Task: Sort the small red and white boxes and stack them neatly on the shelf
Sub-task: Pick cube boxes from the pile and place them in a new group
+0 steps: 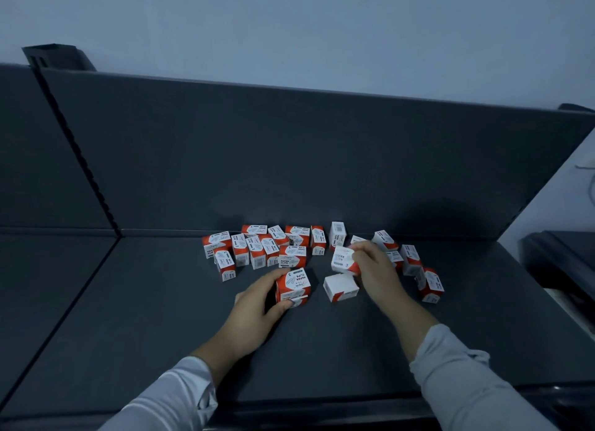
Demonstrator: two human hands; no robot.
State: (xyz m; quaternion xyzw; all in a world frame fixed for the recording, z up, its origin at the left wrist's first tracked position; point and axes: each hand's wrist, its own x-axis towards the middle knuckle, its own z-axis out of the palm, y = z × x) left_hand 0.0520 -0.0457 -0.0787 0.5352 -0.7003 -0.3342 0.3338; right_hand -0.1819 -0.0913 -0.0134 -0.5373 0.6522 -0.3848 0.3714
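On the shelf (161,301), left grip (257,305) holds a red-and-white box (293,284), right grip (375,269) a whiter box (342,261).

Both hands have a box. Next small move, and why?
Likely bring the right hand and its white-faced box down beside the PAPER CLIPS box the left hand grips on the shelf, sides flush. Both hands already hold one; the other boxes lie jumbled behind.

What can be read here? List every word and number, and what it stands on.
"PAPER CLIPS" and "3": upside down on the front box, gripped by the left hand.
"PAPER CLIPS": middle box just behind it.
"PAPER CLIPS": leftmost box.
Too blurred: script brand names, barcode label on the upright white box, print on the tilted box in the right hand.
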